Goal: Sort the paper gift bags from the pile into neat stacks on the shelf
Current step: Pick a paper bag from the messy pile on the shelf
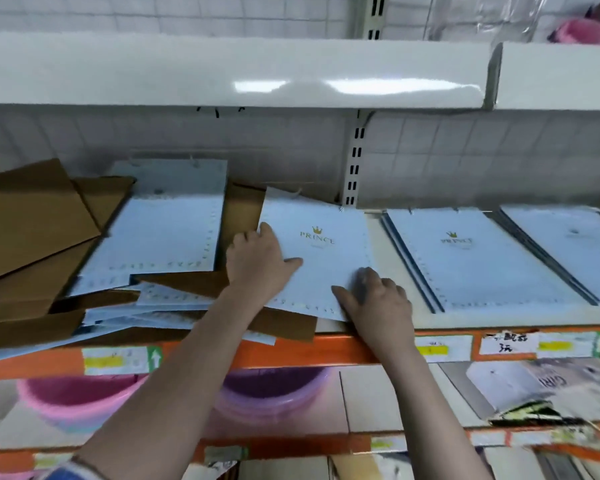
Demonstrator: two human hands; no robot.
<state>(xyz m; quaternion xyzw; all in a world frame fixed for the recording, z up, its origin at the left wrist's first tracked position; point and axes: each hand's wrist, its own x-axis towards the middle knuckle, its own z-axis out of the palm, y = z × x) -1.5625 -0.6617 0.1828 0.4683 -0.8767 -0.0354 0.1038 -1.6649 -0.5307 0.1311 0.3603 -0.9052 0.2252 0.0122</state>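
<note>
A flat pale-blue gift bag [326, 258] with a gold crown and the word PRINCE lies on top of the pile in the middle of the shelf. My left hand [260, 261] grips its left edge, thumb on top of the paper. My right hand [374, 299] holds its front right corner, thumb on top and fingers curled at the edge. To the left lies a jumbled pile [125, 271] of blue and brown flat bags. Two neat stacks of blue bags [475, 258], [575, 251] lie to the right.
The shelf has an orange front rail [291, 351] with price labels. A white shelf [236, 71] overhangs above. Pink and purple plastic basins [267, 396] and printed bags [534, 389] sit on the shelf below. A slotted upright post [355, 161] stands at the back.
</note>
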